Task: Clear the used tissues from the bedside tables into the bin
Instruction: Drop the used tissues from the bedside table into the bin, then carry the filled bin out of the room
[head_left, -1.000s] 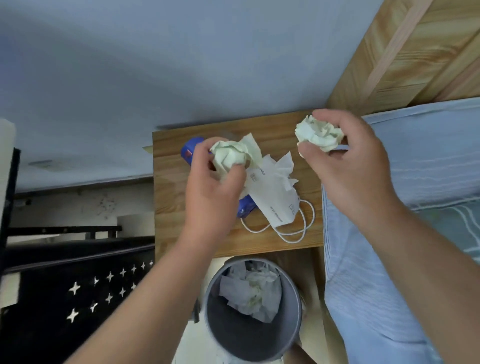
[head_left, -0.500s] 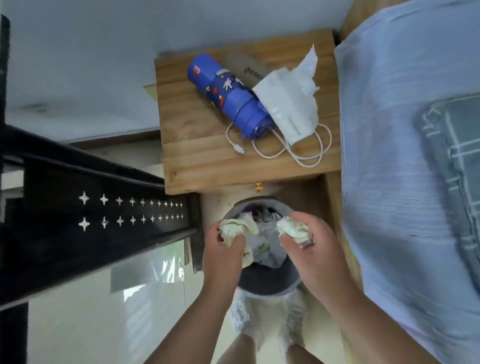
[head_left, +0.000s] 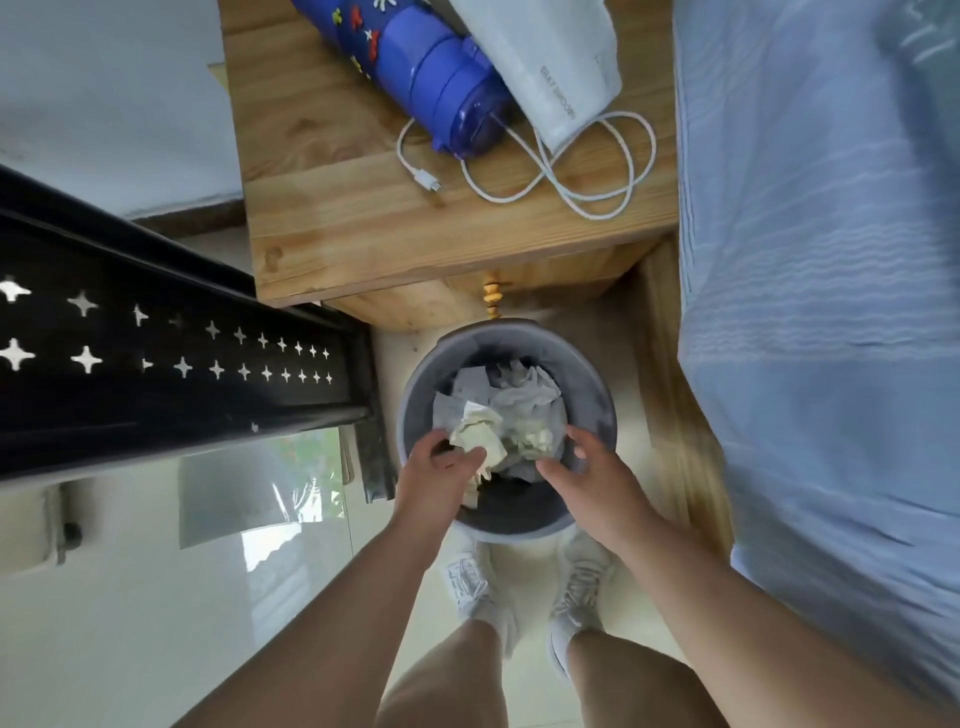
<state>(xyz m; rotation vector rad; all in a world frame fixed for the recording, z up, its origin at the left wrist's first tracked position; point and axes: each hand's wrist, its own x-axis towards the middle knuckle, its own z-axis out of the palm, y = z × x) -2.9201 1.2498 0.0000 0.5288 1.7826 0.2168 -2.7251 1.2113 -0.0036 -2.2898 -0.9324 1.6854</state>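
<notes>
A grey bin (head_left: 597, 402) stands on the floor in front of the wooden bedside table (head_left: 363, 228), with several white tissues lying in it. Both my hands are over its near rim. My left hand (head_left: 434, 480) holds a crumpled pale tissue (head_left: 475, 434) between thumb and fingers, just above the bin's contents. My right hand (head_left: 589, 480) has its fingers spread and holds nothing. A second crumpled tissue (head_left: 532, 439) lies free just beyond its fingertips, inside the bin.
On the table lie a blue bottle (head_left: 421, 73), a white pouch (head_left: 550, 62) and a looped white cable (head_left: 571, 171). A bed with blue bedding (head_left: 821, 312) is on the right, a black star-cut panel (head_left: 156, 353) on the left. My shoes (head_left: 472, 587) stand behind the bin.
Both hands came down from the table to the bin and now reach into it. My right hand has spread and let its tissue go; my left still holds its tissue.
</notes>
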